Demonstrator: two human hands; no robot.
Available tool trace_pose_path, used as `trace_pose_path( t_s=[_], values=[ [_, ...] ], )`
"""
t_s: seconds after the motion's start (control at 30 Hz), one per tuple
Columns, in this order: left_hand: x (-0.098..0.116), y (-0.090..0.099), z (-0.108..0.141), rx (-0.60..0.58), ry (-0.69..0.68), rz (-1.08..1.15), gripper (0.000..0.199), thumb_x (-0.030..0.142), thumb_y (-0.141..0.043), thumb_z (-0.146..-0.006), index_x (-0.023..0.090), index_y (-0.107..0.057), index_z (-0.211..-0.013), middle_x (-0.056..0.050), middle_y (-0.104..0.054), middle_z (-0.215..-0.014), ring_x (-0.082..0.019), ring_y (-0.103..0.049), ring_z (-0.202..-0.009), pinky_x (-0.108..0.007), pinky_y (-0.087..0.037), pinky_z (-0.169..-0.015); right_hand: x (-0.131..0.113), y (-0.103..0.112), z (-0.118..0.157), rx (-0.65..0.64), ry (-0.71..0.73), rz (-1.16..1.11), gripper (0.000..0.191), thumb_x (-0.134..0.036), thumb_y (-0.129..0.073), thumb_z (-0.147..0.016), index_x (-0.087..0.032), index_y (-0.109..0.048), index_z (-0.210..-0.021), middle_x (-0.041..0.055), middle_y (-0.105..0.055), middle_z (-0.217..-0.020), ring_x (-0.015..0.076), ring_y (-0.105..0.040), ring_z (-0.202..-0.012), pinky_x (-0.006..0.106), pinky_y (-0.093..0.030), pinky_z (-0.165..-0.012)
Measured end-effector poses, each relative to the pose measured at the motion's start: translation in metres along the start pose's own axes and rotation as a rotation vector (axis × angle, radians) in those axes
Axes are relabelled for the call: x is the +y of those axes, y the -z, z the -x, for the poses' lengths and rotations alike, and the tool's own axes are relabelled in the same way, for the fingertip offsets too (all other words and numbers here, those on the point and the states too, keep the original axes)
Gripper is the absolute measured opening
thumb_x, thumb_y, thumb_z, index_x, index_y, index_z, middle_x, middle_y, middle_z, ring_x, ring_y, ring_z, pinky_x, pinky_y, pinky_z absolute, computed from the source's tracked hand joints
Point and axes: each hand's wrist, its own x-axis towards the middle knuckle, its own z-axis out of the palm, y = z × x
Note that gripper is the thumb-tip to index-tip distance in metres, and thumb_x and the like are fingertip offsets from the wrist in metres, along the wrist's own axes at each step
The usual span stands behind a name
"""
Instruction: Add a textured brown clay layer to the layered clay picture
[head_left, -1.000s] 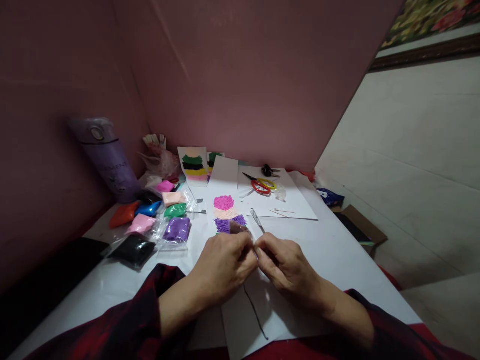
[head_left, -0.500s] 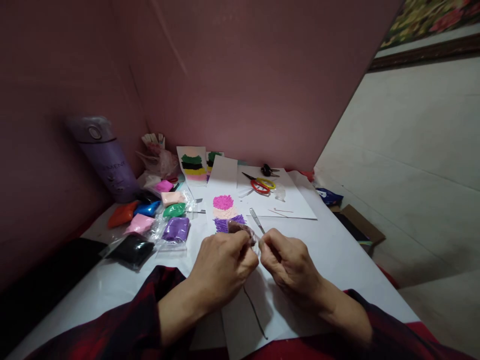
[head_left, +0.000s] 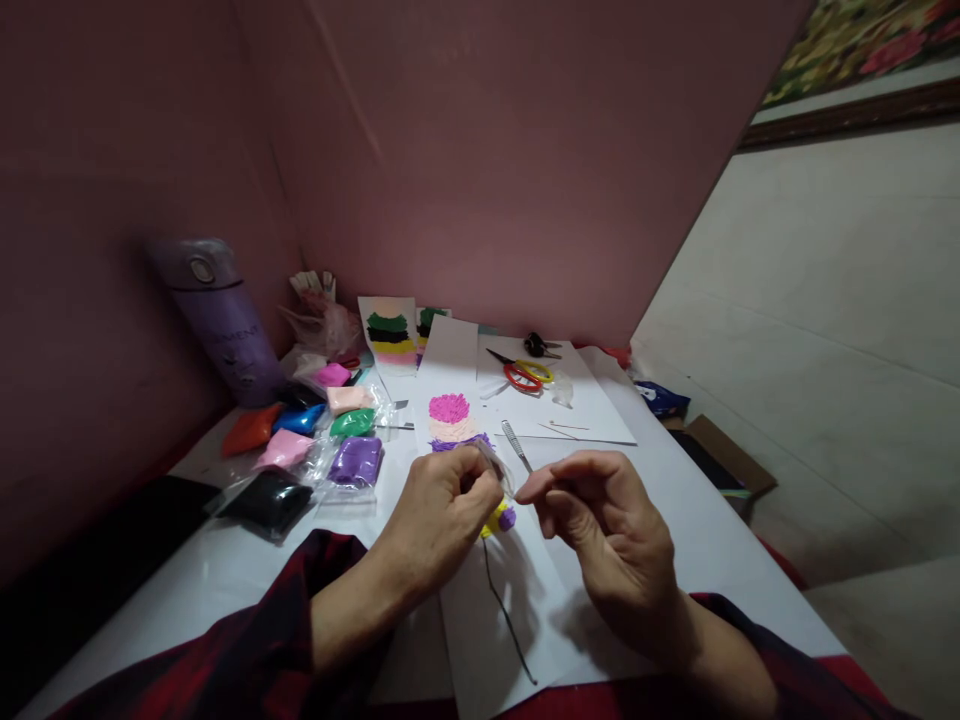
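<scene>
My left hand point(head_left: 442, 515) is closed on a small clear plastic bag point(head_left: 497, 462), whose edge sticks up beyond the fingers; what lies in it is mostly hidden. My right hand point(head_left: 619, 525) is beside it with the fingers apart, the index fingertip close to the bag; I cannot tell whether they touch. Beneath both hands lies a white strip of paper point(head_left: 487, 660) bearing textured pink point(head_left: 449, 408), peach and purple patches, a yellow and purple part point(head_left: 508, 517), and a thin dark line. A ridged metal tool point(head_left: 514, 443) lies just past my right hand.
Several bags of coloured clay, including a purple one point(head_left: 356, 461) and a black one point(head_left: 268, 505), lie at left near a purple bottle point(head_left: 221, 320). Scissors point(head_left: 525, 375) rest on white paper at the back. A coloured card point(head_left: 390, 335) leans by the wall.
My right hand has loosened from its pinch by the bag and spread its fingers, shifting slightly right. The left hand has turned the bag, and the yellow and purple part now shows.
</scene>
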Motion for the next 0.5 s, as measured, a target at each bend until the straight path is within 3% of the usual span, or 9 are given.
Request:
trace_pose_path(
  t_s=[0.1,0.23,0.37,0.5],
  values=[
    [0.000,-0.001,0.002,-0.056,0.006,0.006,0.022,0.020,-0.047,-0.077,0.018,-0.044,-0.054,0.004,-0.042,-0.052,-0.009,-0.038,-0.051,-0.022,-0.030,-0.049,0.001,0.002,-0.002,-0.025,0.110,0.039,0.019,-0.009,-0.060,-0.091,-0.024,-0.063,-0.104,0.0036,-0.074,-0.092,0.0120,-0.067,-0.067,0.023,-0.056,-0.058],
    [-0.003,-0.003,0.005,-0.133,-0.029,-0.004,0.021,0.022,-0.047,-0.079,0.018,-0.045,-0.058,0.004,-0.043,-0.055,-0.009,-0.038,-0.054,-0.024,-0.030,-0.052,0.003,0.007,-0.010,-0.103,0.265,0.098,0.025,-0.006,-0.062,-0.089,-0.023,-0.069,-0.105,0.0062,-0.077,-0.098,0.0187,-0.073,-0.089,0.033,-0.062,-0.075],
    [-0.005,-0.003,0.005,-0.181,-0.056,0.046,0.020,0.025,-0.047,-0.082,0.018,-0.048,-0.064,0.003,-0.046,-0.061,-0.010,-0.041,-0.057,-0.025,-0.031,-0.055,0.009,0.009,-0.015,-0.116,0.356,0.273,0.030,-0.003,-0.056,-0.090,-0.022,-0.069,-0.110,0.0060,-0.075,-0.090,0.0164,-0.072,-0.079,0.029,-0.061,-0.065],
    [-0.003,-0.002,0.005,-0.181,-0.061,0.025,0.021,0.024,-0.046,-0.082,0.018,-0.045,-0.061,0.004,-0.043,-0.059,-0.010,-0.038,-0.057,-0.026,-0.029,-0.054,0.014,0.010,-0.014,-0.036,0.309,0.377,0.021,-0.008,-0.065,-0.086,-0.022,-0.065,-0.102,0.0021,-0.072,-0.079,0.0136,-0.067,-0.062,0.025,-0.057,-0.055]
  ],
)
